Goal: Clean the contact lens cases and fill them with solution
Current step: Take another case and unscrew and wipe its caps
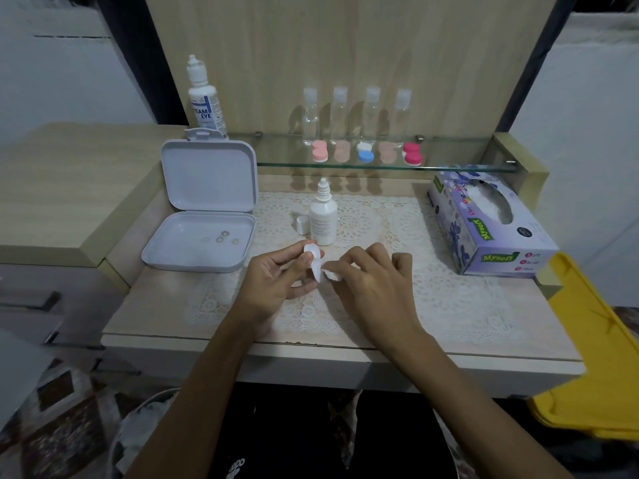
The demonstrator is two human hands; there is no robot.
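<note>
Your left hand [276,274] pinches white lens case [314,261] above lace mat [449,292]; right hand [366,274] pinches tissue wad [332,275] against it. Case light, rigid, likely slick; grip rim edges.

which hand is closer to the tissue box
Right. The right hand sits at mid-table, with a stretch of lace mat between it and the tissue box. The left hand lies farther away, on the right hand's other side.

bare lace-covered surface [449,299] lies open right of the hands; ahead a small white dropper bottle [323,219] and its loose cap [302,224] stand close, an open grey plastic box [204,216] blocks the left, a purple tissue box [491,226] the right
</note>
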